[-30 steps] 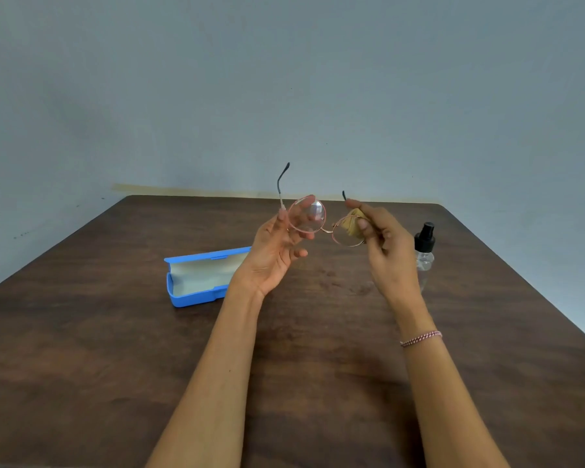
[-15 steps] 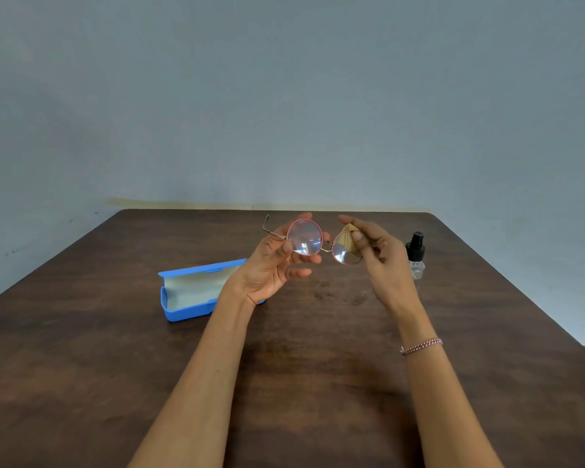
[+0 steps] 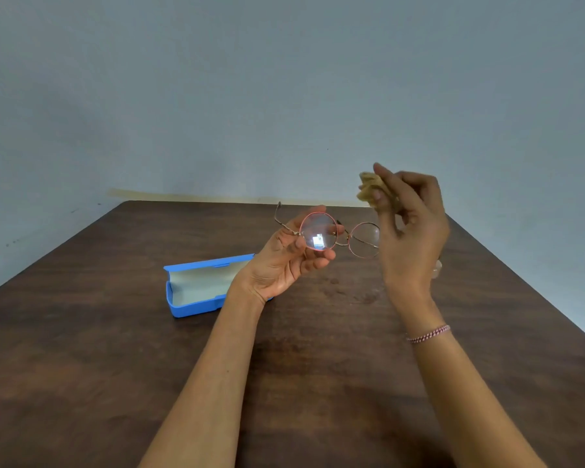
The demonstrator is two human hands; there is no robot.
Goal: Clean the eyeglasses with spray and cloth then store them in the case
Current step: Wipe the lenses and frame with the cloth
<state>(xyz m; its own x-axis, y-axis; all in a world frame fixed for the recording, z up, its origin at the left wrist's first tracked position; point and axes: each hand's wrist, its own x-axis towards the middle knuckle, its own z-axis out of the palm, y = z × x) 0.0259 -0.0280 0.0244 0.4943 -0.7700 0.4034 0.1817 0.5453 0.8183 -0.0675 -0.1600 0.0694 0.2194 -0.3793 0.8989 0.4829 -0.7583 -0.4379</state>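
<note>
Round eyeglasses [image 3: 338,235] with a thin pink-gold frame are held up above the table by my left hand [image 3: 286,260], which pinches the left lens rim and hinge. My right hand [image 3: 411,231] is raised to the right of the glasses, apart from the lens, with a crumpled tan cloth [image 3: 368,190] pinched in its fingertips. The blue glasses case [image 3: 196,287] lies open on the table, left of my left wrist. The spray bottle [image 3: 437,268] is almost wholly hidden behind my right hand; only a sliver of clear plastic shows.
The dark wooden table [image 3: 81,366] stands against a pale blue-grey wall. Its right edge runs diagonally past my right arm. A bead bracelet sits on my right wrist.
My right hand lifted the cloth off the right lens and rose up and to the right. The glasses stayed in my left hand. The spray bottle is now covered by my right hand.
</note>
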